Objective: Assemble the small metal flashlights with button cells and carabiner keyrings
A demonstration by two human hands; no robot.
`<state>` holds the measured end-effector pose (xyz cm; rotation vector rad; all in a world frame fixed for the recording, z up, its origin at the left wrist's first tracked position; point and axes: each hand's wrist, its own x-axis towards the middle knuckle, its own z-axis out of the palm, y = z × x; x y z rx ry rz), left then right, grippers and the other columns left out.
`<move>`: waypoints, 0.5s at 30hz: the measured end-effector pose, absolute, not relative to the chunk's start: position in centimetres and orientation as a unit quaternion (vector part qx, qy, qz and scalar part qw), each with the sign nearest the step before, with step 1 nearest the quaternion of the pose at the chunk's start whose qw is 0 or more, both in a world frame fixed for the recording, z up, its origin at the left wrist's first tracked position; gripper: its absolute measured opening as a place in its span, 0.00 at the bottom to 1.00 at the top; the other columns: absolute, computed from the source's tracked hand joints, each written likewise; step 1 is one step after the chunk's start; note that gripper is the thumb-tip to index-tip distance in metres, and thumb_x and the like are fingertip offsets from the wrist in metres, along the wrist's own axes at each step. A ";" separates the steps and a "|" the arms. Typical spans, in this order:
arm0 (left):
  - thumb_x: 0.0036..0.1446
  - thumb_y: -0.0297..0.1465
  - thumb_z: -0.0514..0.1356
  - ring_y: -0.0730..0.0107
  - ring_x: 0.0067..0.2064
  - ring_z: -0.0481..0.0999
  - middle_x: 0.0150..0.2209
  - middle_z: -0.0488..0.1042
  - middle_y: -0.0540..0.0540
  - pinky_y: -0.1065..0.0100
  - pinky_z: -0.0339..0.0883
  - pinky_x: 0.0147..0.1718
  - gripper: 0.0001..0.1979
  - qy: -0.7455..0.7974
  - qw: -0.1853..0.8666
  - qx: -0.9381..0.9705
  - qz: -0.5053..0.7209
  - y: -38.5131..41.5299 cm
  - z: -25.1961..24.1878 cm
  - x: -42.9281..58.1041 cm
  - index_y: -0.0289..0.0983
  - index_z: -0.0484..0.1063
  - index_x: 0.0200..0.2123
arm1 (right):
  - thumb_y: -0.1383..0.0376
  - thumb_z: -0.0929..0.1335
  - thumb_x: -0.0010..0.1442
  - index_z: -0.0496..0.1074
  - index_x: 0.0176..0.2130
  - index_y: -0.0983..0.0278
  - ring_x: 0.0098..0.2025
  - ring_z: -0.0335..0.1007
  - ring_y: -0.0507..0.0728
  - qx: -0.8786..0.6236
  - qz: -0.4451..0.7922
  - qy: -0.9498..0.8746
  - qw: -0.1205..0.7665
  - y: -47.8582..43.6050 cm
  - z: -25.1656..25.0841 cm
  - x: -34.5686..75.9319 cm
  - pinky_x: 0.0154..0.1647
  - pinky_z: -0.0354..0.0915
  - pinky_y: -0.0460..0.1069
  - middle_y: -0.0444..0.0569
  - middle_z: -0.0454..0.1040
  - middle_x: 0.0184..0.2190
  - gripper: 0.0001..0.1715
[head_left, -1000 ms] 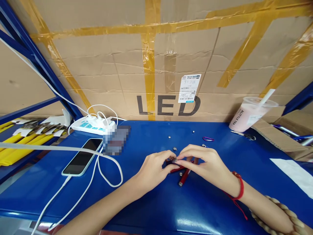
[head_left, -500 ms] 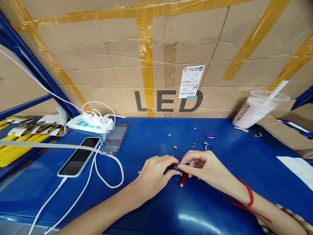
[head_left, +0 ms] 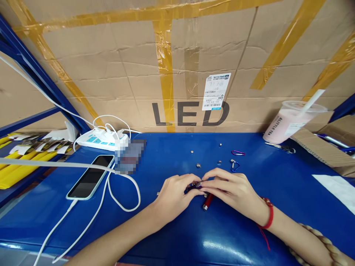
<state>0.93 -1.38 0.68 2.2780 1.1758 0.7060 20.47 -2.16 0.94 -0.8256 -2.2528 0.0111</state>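
Note:
Between thumb and fingers, my left hand [head_left: 174,194] grips a small dark, shiny cylindrical piece [head_left: 193,187] with a metallic end. The fingertips of my right hand [head_left: 231,188] pinch together at that metallic end; exactly what they grip is hidden. Under the right fingers a red metal tube [head_left: 207,202] with a silver tip lies on the blue table [head_left: 177,236], partly covered. Behind the hands are a small metal piece [head_left: 198,165], a few tiny round parts, a blue carabiner [head_left: 235,166] with a metal fitting and a purple carabiner [head_left: 237,153].
Left stand a charging phone [head_left: 90,179], its looping white cable [head_left: 137,195] and a power strip [head_left: 88,139]. A pink drink cup [head_left: 285,123] leans at the back right near keys and an open carton [head_left: 321,147]. A large taped box [head_left: 124,74] walls off the back.
My right hand has turned, its fingers now straighter and closer to the metallic end. The left hand holds nearly still with the dark piece. The view has shifted slightly.

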 end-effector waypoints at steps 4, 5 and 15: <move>0.54 0.31 0.62 0.71 0.33 0.76 0.33 0.79 0.54 0.73 0.65 0.33 0.04 0.426 0.228 0.838 0.253 -1.4 0.5 1.0 0.42 0.74 0.35 | 0.66 0.63 0.64 0.76 0.35 0.62 0.28 0.72 0.47 -0.335 0.059 -0.866 0.365 -2.2 0.7 20.3 0.28 0.66 0.41 0.47 0.75 0.35 0.12; 0.55 0.31 0.62 0.70 0.33 0.76 0.33 0.79 0.54 0.72 0.65 0.34 0.03 0.425 0.225 0.839 0.255 -1.3 0.5 1.1 0.42 0.74 0.35 | 0.66 0.63 0.63 0.76 0.35 0.61 0.29 0.72 0.48 -0.342 0.074 -0.865 0.359 -2.2 0.7 20.3 0.29 0.67 0.42 0.47 0.75 0.35 0.12; 0.56 0.27 0.58 0.72 0.35 0.74 0.34 0.76 0.51 0.73 0.65 0.33 0.03 0.477 0.229 0.759 0.379 0.2 1.9 0.4 0.39 0.72 0.33 | 0.59 0.66 0.59 0.76 0.39 0.60 0.40 0.73 0.57 -0.541 -0.003 -0.784 0.306 0.6 1.2 22.7 0.32 0.69 0.49 0.47 0.76 0.41 0.12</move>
